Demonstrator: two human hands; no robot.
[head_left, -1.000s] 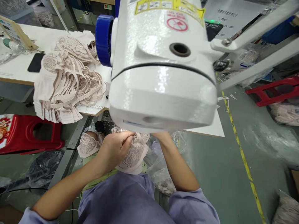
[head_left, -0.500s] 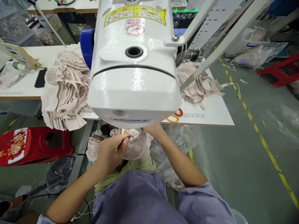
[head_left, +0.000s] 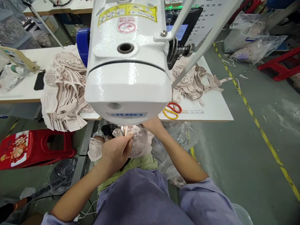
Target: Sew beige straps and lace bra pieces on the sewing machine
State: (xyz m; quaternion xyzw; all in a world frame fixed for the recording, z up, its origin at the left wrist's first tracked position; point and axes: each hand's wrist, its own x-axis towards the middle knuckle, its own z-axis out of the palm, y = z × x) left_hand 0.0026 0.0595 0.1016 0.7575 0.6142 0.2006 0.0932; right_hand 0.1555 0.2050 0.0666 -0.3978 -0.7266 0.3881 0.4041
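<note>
The sewing machine (head_left: 127, 90) runs past the top edge, and its head hides the fingers of the right hand (head_left: 152, 125), so their grip cannot be told. It also covers the far part of the lace bra (head_left: 140, 144) and the blades of the scissors (head_left: 173, 110). The yellow label's (head_left: 127, 14) pictograms are too small to read. The right edge cuts off a red stool (head_left: 280, 68).

Machine head (head_left: 128, 84) blocks far side of lace cup (head_left: 140, 143). Garment pile (head_left: 64, 93) crowds left, white bar (head_left: 207, 42) right. Passable: tabletop corner (head_left: 219, 111) right of scissors (head_left: 172, 111).
</note>
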